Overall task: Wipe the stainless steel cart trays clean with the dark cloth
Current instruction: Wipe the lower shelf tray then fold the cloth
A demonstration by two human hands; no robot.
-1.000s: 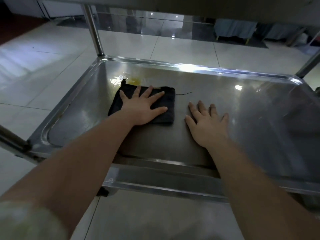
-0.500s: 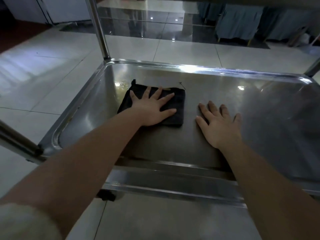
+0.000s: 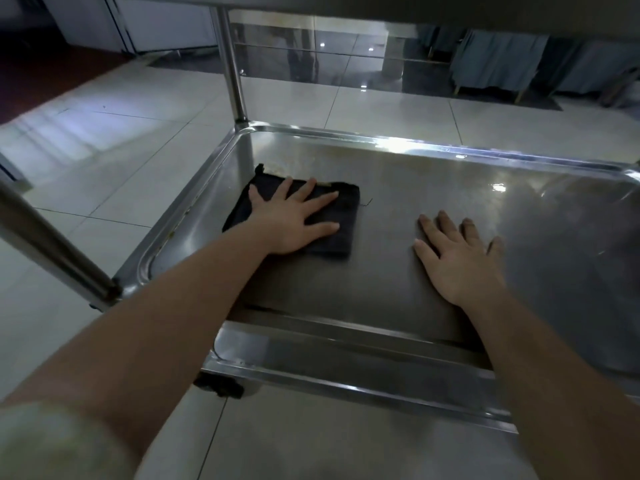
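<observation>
A folded dark cloth (image 3: 341, 233) lies flat on the stainless steel cart tray (image 3: 433, 188), towards its left side. My left hand (image 3: 294, 220) presses down on the cloth with fingers spread and straight. My right hand (image 3: 457, 258) lies flat on the bare steel to the right of the cloth, fingers straight, holding nothing. A yellowish smear (image 3: 277, 166) shows on the tray just beyond the cloth's far left corner.
An upright steel post (image 3: 232, 71) rises at the tray's far left corner and another post (image 3: 52, 251) slants at the near left. An upper shelf edge (image 3: 381, 8) overhangs the top of view. A black caster (image 3: 218, 386) sits below. Tiled floor surrounds the cart.
The view has shifted so the cart sits further right. My left hand with the cloth has slid slightly towards the tray's left wall, away from my right hand, which stays flat.
</observation>
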